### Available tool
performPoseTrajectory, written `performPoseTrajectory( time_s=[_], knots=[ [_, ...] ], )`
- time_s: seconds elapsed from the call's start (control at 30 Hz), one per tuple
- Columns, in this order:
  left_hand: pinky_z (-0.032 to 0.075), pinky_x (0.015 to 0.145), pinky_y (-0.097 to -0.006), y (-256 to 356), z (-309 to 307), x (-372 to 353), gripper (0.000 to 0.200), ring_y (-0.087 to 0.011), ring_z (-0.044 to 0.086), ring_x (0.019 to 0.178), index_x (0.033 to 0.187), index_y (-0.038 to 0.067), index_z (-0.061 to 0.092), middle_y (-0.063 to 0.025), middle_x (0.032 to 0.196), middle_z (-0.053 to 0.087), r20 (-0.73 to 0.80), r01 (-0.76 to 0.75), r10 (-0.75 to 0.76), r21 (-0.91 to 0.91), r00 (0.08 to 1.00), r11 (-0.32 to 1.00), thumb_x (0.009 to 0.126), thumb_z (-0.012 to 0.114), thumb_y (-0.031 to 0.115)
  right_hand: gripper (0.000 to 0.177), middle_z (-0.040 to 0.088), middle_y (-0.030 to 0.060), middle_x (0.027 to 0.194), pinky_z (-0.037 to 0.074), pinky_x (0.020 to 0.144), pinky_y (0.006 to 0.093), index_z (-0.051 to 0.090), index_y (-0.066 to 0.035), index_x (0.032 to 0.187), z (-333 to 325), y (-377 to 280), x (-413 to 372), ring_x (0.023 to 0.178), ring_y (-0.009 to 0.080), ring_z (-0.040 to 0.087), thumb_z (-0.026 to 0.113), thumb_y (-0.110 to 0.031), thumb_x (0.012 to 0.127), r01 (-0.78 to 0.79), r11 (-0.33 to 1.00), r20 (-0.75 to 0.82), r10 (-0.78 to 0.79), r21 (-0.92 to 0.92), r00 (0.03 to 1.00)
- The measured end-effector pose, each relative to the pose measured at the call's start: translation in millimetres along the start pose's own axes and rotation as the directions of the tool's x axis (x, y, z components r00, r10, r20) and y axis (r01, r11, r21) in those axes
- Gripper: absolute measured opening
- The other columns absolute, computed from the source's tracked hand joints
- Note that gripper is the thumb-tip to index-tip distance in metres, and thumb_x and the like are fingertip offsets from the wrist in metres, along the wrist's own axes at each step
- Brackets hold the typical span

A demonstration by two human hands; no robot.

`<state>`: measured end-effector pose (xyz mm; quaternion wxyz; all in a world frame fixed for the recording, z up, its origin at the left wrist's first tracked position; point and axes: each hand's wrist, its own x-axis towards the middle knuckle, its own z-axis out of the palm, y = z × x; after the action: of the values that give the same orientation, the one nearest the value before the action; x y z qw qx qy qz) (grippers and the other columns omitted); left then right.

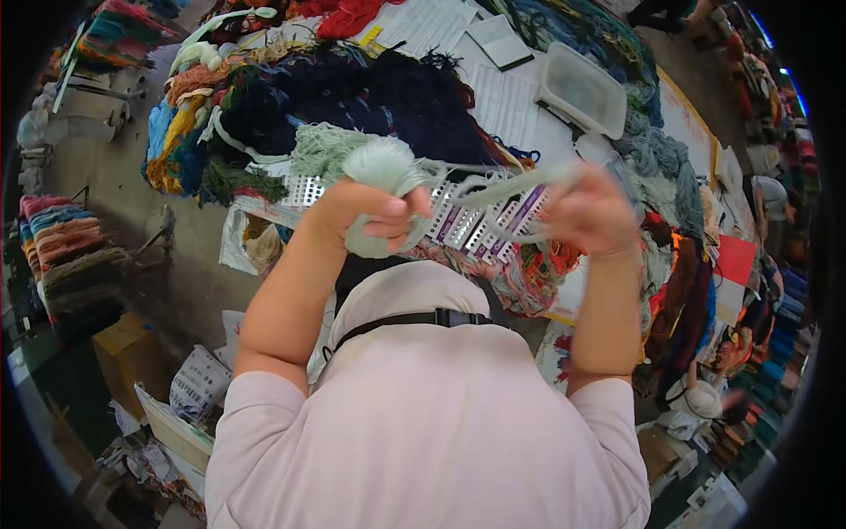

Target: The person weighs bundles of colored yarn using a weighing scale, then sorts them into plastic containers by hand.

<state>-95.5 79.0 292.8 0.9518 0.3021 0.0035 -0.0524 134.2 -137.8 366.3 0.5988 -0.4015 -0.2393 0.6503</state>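
Observation:
My left hand (374, 212) is closed around a bundle of pale green yarn (381, 160), with fluffy ends standing out above the fist and more hanging below. Loose strands (507, 189) of the same pale yarn stretch across to my right hand (592, 212), which is smeared by motion but appears closed on them. Beneath the strands lie white perforated cards (458, 220) with purple stripes. Just behind my left hand rests a pile of light green yarn (324, 152) on the table.
A large heap of dark navy yarn (352, 101) covers the table's middle. At the back are printed sheets (432, 26), a notebook (500, 42) and a clear plastic tub (582, 93). Pink and orange yarn (533, 282) lies at the near edge. Coloured skeins (75, 247) hang at the left.

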Motion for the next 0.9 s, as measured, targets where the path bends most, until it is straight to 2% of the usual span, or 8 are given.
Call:
performPoseTrajectory(
  time_s=[0.03, 0.07, 0.1, 0.27, 0.33, 0.7, 0.87, 0.9],
  knots=[
    [0.049, 0.052, -0.0294, -1, -10, -8, 0.031, -0.0079, 0.04, 0.043, 0.108, -0.006, 0.062, 0.0018, 0.058, 0.042, 0.044, -0.015, 0.022, -0.138, 0.999, 0.99, 0.08, 0.058, 0.009, 0.014, 0.043, -0.0028, 0.061, 0.029, 0.044, 0.0217, 0.058, 0.001, 0.097, -43, -5, -11, 0.05, 0.005, 0.034, 0.056, -0.011, 0.089, 0.33, 0.944, -0.126, -0.33, -0.015, 0.936],
    [0.05, 0.052, -0.0298, -5, -20, -12, 0.03, -0.0081, 0.038, 0.041, 0.106, -0.005, 0.063, 0.0025, 0.057, 0.04, 0.084, -0.027, 0.051, -0.274, 0.995, 0.961, 0.081, 0.057, 0.009, 0.02, 0.034, -0.0027, 0.059, 0.026, 0.043, 0.0208, 0.056, 0.003, 0.099, -51, -38, -22, 0.048, 0.0053, 0.029, 0.052, -0.014, 0.092, 0.369, 0.917, -0.566, -0.226, 0.151, 0.793],
    [0.053, 0.061, -0.0334, -8, -31, -9, 0.034, -0.0114, 0.046, 0.052, 0.114, -0.002, 0.06, -0.0013, 0.065, 0.043, 0.172, -0.178, 0.254, -0.363, 0.952, 0.915, 0.084, 0.055, 0.013, 0.026, 0.035, -0.0031, 0.062, 0.025, 0.044, 0.0199, 0.055, 0.004, 0.107, -76, -62, -34, 0.05, 0.0046, 0.03, 0.046, -0.017, 0.094, 0.43, 0.849, -0.341, -0.324, 0.306, 0.882],
    [0.046, 0.095, -0.0482, -17, 3, -1, 0.046, -0.0336, 0.046, 0.117, 0.132, 0.019, 0.05, -0.0154, 0.129, 0.043, -0.063, -0.384, 0.421, -0.545, 0.905, 0.745, 0.087, 0.053, 0.022, 0.038, 0.04, -0.0037, 0.069, 0.028, 0.045, 0.0191, 0.048, 0.006, 0.123, -72, -67, -21, 0.055, 0.0047, 0.035, 0.037, -0.019, 0.096, 0.309, 0.951, -0.646, -0.219, 0.027, 0.731],
    [0.038, 0.102, -0.057, -21, 4, 6, 0.042, -0.0421, 0.024, 0.137, 0.126, 0.023, 0.057, -0.0137, 0.151, 0.026, -0.078, -0.421, 0.44, -0.477, 0.895, 0.771, 0.084, 0.058, 0.025, 0.041, 0.045, -0.0027, 0.074, 0.029, 0.047, 0.0188, 0.047, 0.005, 0.126, -57, -44, 7, 0.056, 0.0052, 0.036, 0.041, -0.023, 0.096, 0.167, 0.984, -0.552, -0.177, -0.068, 0.815],
    [0.037, 0.102, -0.0529, -24, 15, 11, 0.039, -0.0387, 0.032, 0.133, 0.113, 0.027, 0.066, -0.0156, 0.153, 0.016, -0.032, -0.395, 0.413, -0.368, 0.91, 0.842, 0.074, 0.068, 0.034, 0.022, 0.063, 0.0061, 0.07, 0.047, 0.047, 0.0206, 0.067, 0.004, 0.087, 97, 5, 101, 0.053, 0.0073, 0.057, 0.062, -0.018, 0.088, 0.101, 0.889, -0.369, -0.286, -0.448, 0.884],
    [0.04, 0.099, -0.0533, -15, 19, 13, 0.038, -0.035, 0.031, 0.135, 0.114, 0.025, 0.066, -0.0156, 0.153, 0.017, 0.008, -0.457, 0.501, -0.398, 0.865, 0.796, 0.077, 0.067, 0.034, 0.018, 0.066, 0.0091, 0.073, 0.049, 0.057, 0.0297, 0.066, -0.001, 0.085, 100, 25, 76, 0.059, 0.0174, 0.062, 0.065, -0.018, 0.084, -0.109, 0.578, -0.291, -0.232, -0.809, 0.928],
    [0.04, 0.099, -0.053, -13, 19, 13, 0.038, -0.0339, 0.028, 0.136, 0.115, 0.025, 0.065, -0.0157, 0.153, 0.017, 0.032, -0.449, 0.508, -0.421, 0.861, 0.788, 0.078, 0.066, 0.033, 0.017, 0.066, 0.0099, 0.076, 0.049, 0.062, 0.0317, 0.066, -0.001, 0.084, 93, 34, 74, 0.065, 0.0208, 0.062, 0.065, -0.018, 0.083, 0.028, 0.391, -0.169, -0.459, -0.92, 0.872]
  ],
)
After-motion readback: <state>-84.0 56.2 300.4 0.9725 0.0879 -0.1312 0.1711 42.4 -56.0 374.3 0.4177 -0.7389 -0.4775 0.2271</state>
